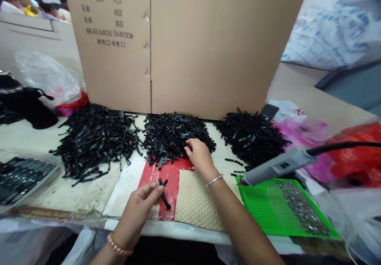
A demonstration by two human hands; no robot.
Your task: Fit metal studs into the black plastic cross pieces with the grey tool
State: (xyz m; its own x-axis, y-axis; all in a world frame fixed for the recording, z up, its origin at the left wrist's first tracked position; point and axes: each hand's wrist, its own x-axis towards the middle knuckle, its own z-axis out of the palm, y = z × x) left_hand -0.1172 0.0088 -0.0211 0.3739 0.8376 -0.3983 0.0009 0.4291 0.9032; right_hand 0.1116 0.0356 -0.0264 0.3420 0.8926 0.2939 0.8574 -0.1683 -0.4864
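Note:
My left hand (pixel 142 202) is closed, its thumb and fingertips pinching a small black plastic strip (pixel 164 199) with a short side arm near its top. The strip hangs over a red printed patch of the work surface. My right hand (pixel 199 153) reaches to the near right side of the middle pile of small black parts (pixel 175 136). Its thumb and forefinger are bent together against the pile. Whatever lies between these fingertips blends into the dark parts.
Black strips heap up at the left (pixel 98 138) and right (pixel 251 136). A clear tray (pixel 55 162) stands far left. A grey corded tool (pixel 276 165) rests over a green basket (pixel 258 217) of small metal pieces. A honeycomb-patterned pad (pixel 196 201) lies in front. A cardboard sheet (pixel 208 50) stands behind.

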